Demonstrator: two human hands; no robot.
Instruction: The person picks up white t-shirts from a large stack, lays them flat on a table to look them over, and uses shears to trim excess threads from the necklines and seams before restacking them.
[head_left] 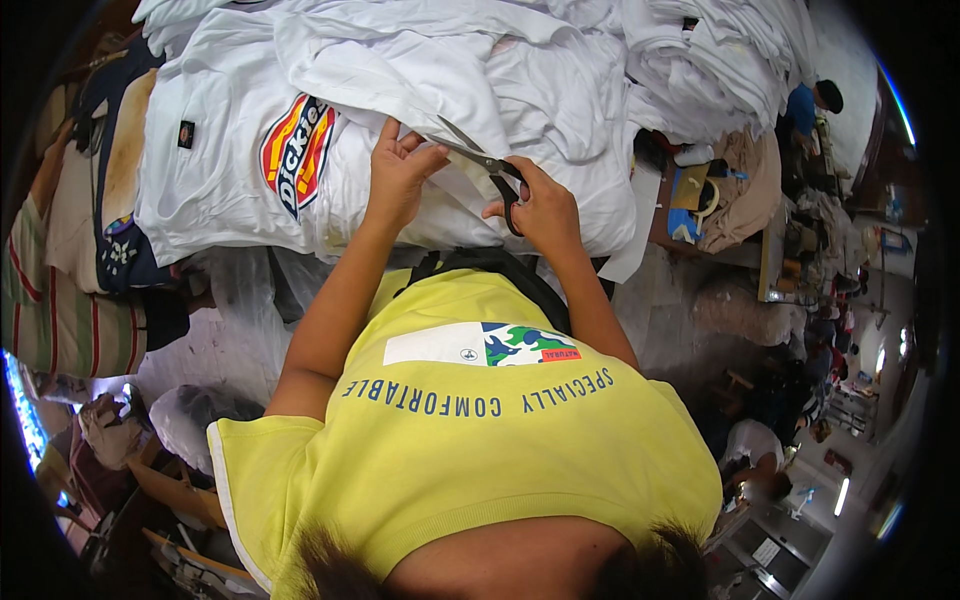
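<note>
My right hand (547,207) grips a pair of black-handled scissors (490,163), with a finger and the thumb at the handle loops. The blades stand apart and point up and left over white cloth. Close to their tips, my left hand (398,172) has its thumb and fingers drawn together at the edge of a white T-shirt (400,80). Folds hide part of what those fingers pinch. Left of that hand lies another white T-shirt (215,165) with a red, yellow and blue printed logo (297,155) and a small dark neck label.
More white shirts are heaped at the back right (715,70). A roll of tape (707,200) and brown cloth (750,190) lie to the right. Dark and striped garments (75,310) hang over the left side. Clear plastic bags (195,425) are at lower left. Other people work far right.
</note>
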